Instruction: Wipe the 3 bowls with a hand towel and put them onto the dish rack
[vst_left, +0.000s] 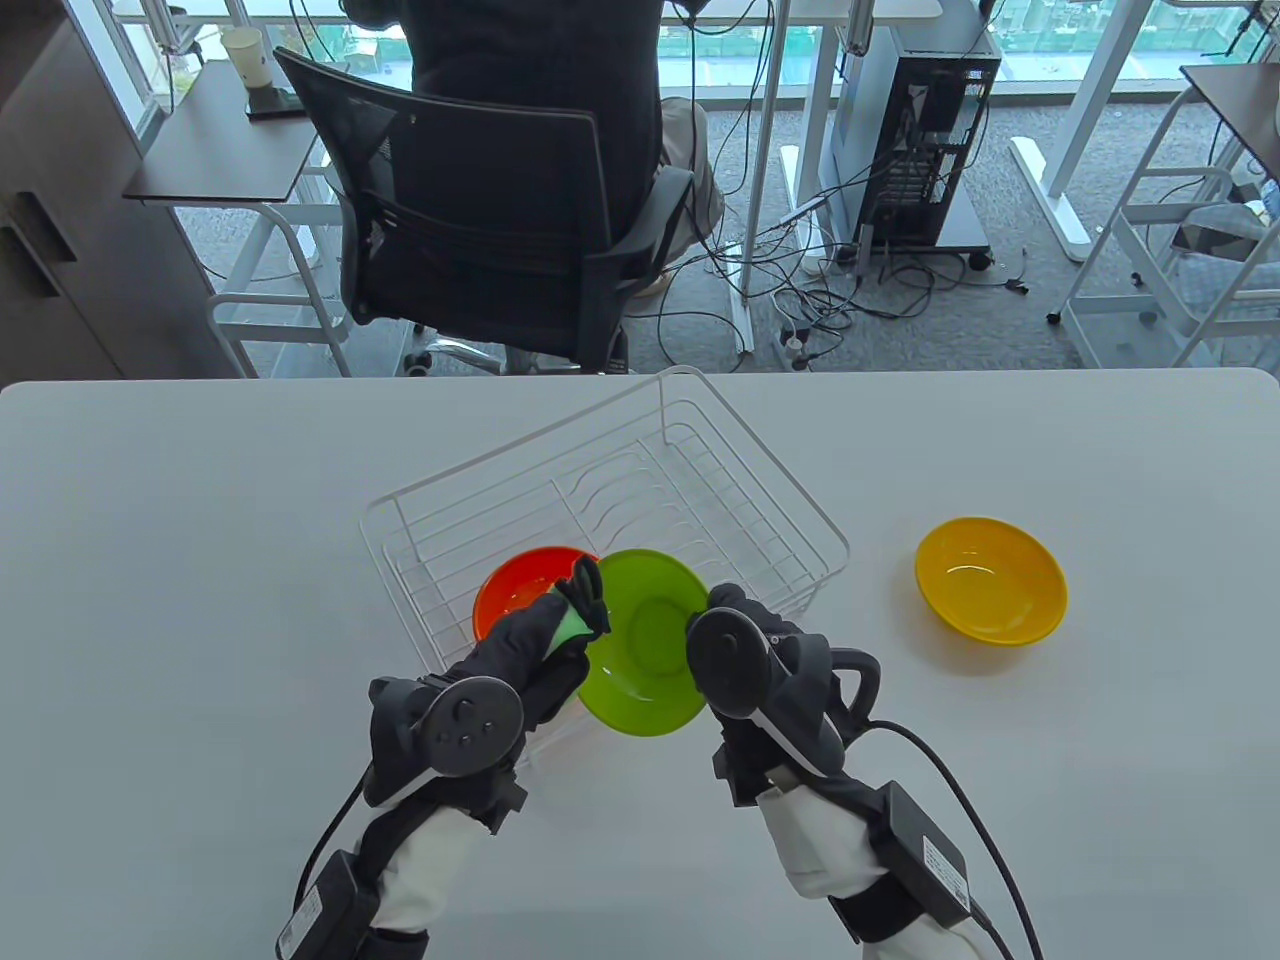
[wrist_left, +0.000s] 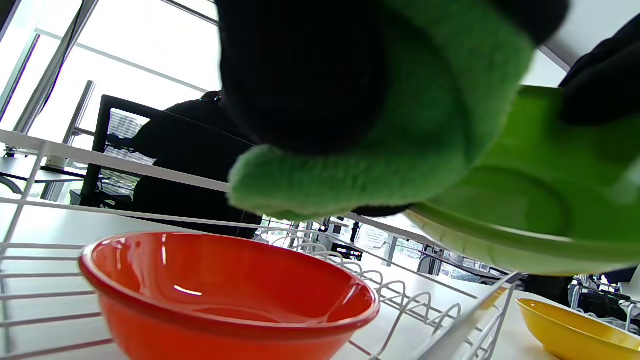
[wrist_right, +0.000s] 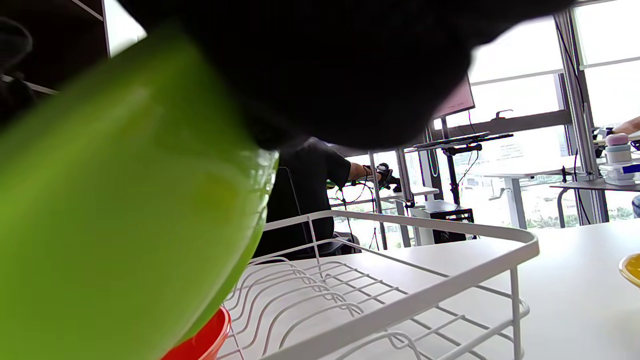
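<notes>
A green bowl (vst_left: 640, 640) (wrist_left: 550, 200) (wrist_right: 110, 215) is held tilted over the near end of the white wire dish rack (vst_left: 640, 480). My right hand (vst_left: 745, 640) grips its right rim. My left hand (vst_left: 560, 625) holds a green hand towel (vst_left: 572, 622) (wrist_left: 380, 150) against the bowl's left rim and outer side. An orange-red bowl (vst_left: 515, 590) (wrist_left: 225, 295) (wrist_right: 205, 340) sits upright inside the rack, just behind my left hand. A yellow bowl (vst_left: 990, 580) (wrist_left: 580, 330) stands on the table to the right of the rack.
The white table (vst_left: 200, 560) stretches to both sides of the rack. Beyond its far edge a person sits in a black mesh chair (vst_left: 480, 220), with desks, a computer tower (vst_left: 920, 130) and floor cables behind.
</notes>
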